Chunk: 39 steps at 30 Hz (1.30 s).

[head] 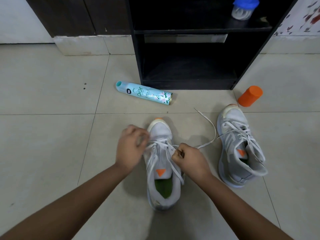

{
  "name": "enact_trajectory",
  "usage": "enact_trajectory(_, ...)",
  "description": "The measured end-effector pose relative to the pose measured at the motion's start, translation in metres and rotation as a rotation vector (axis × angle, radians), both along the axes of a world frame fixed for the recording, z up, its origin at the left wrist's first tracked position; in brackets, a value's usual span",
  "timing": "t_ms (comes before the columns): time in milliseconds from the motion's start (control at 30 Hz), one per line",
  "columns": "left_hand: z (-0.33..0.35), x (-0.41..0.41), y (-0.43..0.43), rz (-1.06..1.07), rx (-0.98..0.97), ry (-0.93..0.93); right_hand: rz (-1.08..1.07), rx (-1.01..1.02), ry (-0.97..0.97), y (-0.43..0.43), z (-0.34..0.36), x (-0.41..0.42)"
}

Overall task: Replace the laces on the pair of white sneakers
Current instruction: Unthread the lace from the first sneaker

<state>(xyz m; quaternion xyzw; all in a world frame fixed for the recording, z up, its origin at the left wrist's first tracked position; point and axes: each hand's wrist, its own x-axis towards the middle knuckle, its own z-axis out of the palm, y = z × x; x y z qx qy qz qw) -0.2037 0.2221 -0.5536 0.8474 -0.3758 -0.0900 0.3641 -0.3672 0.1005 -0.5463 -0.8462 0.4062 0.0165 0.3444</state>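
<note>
Two white sneakers with orange toe tips stand on the tiled floor. The near sneaker [162,163] is right in front of me, toe pointing away, with a white lace [210,129] partly threaded through its eyelets. My left hand [131,146] is at the shoe's left side near the toe, its fingers curled and blurred at the lace crossings. My right hand [188,159] is a fist pinching the lace at the right eyelets; the loose end trails off to the right across the floor. The second sneaker [240,149] stands to the right, fully laced.
A teal air-freshener can [144,93] lies on the floor ahead. An orange container [250,96] lies near a black open shelf unit [187,58], which carries a blue-lidded jar [244,7]. A wall base runs along the back left.
</note>
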Motion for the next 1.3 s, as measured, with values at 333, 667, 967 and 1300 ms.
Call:
enact_trajectory(333,-0.004,-0.002,-0.019,0.109,-0.032,0.169,-0.009,-0.018,0.002,-0.001,0.002,-0.006)
enact_trajectory(667,0.007,-0.025,-0.024,-0.317,0.201,-0.130,-0.005,-0.022,-0.024,0.004,0.001,-0.003)
enact_trajectory(967,-0.021,0.013,0.017,0.626,-0.109,0.649,-0.077,0.025,-0.067,0.003,0.000,-0.010)
enact_trajectory(1300,-0.008,0.006,-0.001,0.030,0.001,0.067,-0.015,0.032,-0.089,0.004,0.004,-0.007)
